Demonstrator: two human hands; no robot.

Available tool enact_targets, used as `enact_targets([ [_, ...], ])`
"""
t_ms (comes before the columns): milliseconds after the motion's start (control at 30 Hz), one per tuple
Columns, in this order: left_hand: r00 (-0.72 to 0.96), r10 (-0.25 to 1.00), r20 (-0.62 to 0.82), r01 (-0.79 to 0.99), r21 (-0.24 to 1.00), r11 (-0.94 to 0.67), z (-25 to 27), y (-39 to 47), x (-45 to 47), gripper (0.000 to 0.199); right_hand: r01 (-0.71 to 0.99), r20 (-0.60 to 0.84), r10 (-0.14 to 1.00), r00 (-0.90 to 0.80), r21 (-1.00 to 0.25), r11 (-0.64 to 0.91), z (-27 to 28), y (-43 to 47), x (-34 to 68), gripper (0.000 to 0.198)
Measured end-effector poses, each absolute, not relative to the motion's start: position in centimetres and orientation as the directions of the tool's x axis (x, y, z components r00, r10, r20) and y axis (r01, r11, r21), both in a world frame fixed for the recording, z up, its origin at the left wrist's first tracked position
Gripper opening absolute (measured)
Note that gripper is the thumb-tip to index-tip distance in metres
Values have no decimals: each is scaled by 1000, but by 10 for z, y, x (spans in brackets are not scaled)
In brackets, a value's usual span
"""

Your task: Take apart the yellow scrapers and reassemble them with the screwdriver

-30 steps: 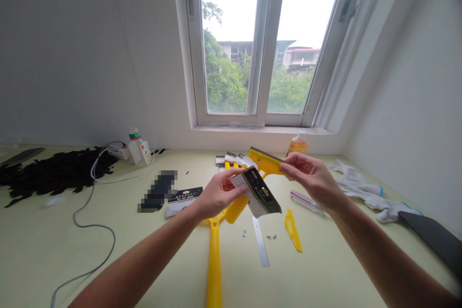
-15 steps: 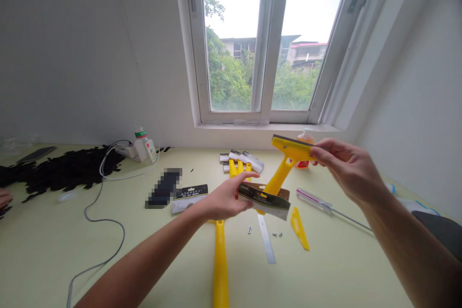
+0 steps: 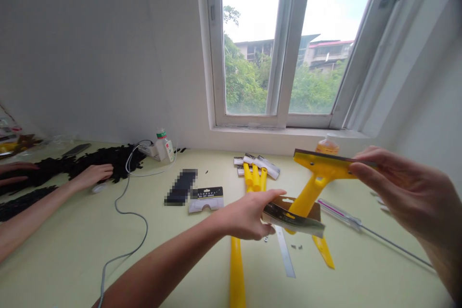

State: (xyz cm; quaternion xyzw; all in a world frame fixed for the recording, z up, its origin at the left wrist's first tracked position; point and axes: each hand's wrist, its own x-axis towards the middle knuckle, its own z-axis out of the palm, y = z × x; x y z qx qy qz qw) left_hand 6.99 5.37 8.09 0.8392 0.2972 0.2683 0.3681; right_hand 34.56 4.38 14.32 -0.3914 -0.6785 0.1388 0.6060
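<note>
now more of the scraper handle (image 3: 306, 197) shows above the card (image 3: 293, 219)

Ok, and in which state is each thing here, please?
Yellow scraper: held in the right hand, handle through the card sleeve.
Card sleeve: spread open around the handle, in the left hand.
Screwdriver: lying on the table.
Metal blade: loose, lying flat.
Small screws: loose.
Yellow plastic piece: loose, partly hidden.
Other handles: clustered, cards at far ends.
Amber bottle: upright, partly hidden.
Window: looks shut.
</note>
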Motion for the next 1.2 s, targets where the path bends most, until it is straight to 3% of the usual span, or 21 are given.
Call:
enact_targets([
  [167, 577, 719, 388, 257, 749, -610, 73, 53, 77, 83, 308, 553, 803, 223, -822, 480, 148, 50, 346, 27],
  [300, 520, 694, 497, 287, 664, -690, 66, 55, 79, 64, 260, 505, 805, 310, -860, 439, 149, 57, 340, 29],
  [367, 530, 685, 500, 303, 642, -704, 66, 58, 76, 60, 284, 582, 764, 280, -810, 513, 147, 57, 341, 23],
  [467, 570, 690, 445, 364, 617, -698, 69, 64, 69, 61, 358, 773, 635, 2, -593, 721, 142, 49, 341, 9],
  [533, 613, 691, 383, 431, 571, -698, 71, 66, 65, 63, 363, 823, 540, -173, -456, 812, 140, 43, 340, 6],
  [567, 633, 688, 355, 467, 534, -705, 73, 65, 65, 64, 371, 831, 525, -183, -436, 820, 139, 41, 338, 6],
  [667, 664, 677, 318, 586, 340, -735, 82, 54, 68, 66, 376, 776, 625, 86, -606, 701, 137, 48, 336, 12],
  [733, 677, 662, 321, 647, 168, -744, 88, 43, 72, 68, 246, 632, 723, 280, -775, 582, 134, 60, 337, 19],
  [833, 683, 661, 312, 689, 27, -724, 92, 33, 74, 65, 92, 557, 748, 362, -819, 566, 132, 68, 340, 21],
  [967, 673, 718, 177, 704, 145, -696, 87, 43, 64, 47, 202, 815, 574, 83, -578, 791, 137, 42, 332, 10],
  [1033, 694, 712, 110, 679, 230, -697, 89, 53, 56, 39, 235, 862, 507, -21, -488, 840, 144, 24, 326, 10],
  [1100, 708, 699, 103, 649, 296, -701, 98, 62, 44, 37, 283, 867, 493, 72, -491, 824, 150, 16, 325, 10],
  [1200, 664, 737, 126, 667, 346, -660, 119, 72, 16, 46, 304, 813, 443, 378, -561, 770, 156, 32, 337, 10],
])
